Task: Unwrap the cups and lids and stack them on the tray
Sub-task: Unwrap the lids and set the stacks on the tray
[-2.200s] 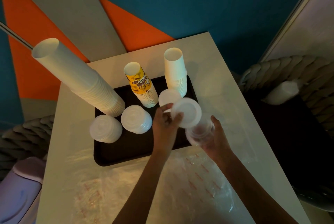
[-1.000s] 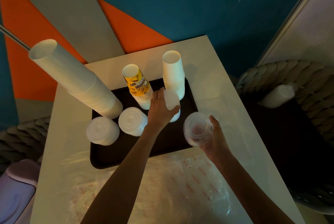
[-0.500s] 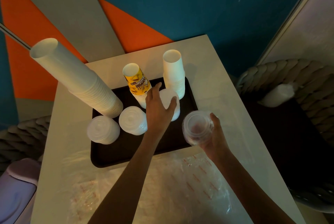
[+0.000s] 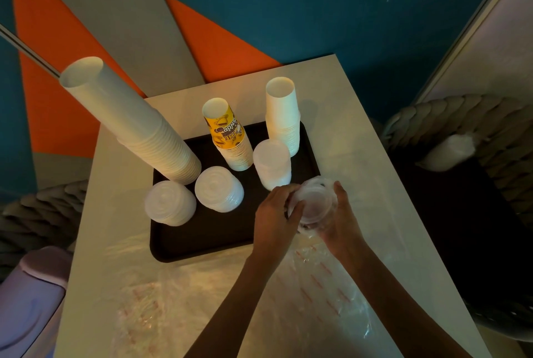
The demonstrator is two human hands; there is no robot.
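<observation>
Past the black tray's (image 4: 202, 242) near edge: crumpled clear plastic wrap (image 4: 302, 294). On tray, far-left corner: tall leaning stack of white paper cups (image 4: 129, 121). Over tray's near-right corner: stack of clear lids (image 4: 315, 201), clasped between left hand (image 4: 275, 213) and right hand (image 4: 343, 219), fingers of both curled around it.

lids (image 4: 218, 193) are that frosted translucent plastic, cups (image 4: 282, 115) look like matt white paper. tray (image 4: 207, 239) is dark matt plastic, table (image 4: 340, 115) smooth with a slight sheen, and the wrap (image 4: 323, 285) at the near edge is thin, crinkly, glossy film
</observation>
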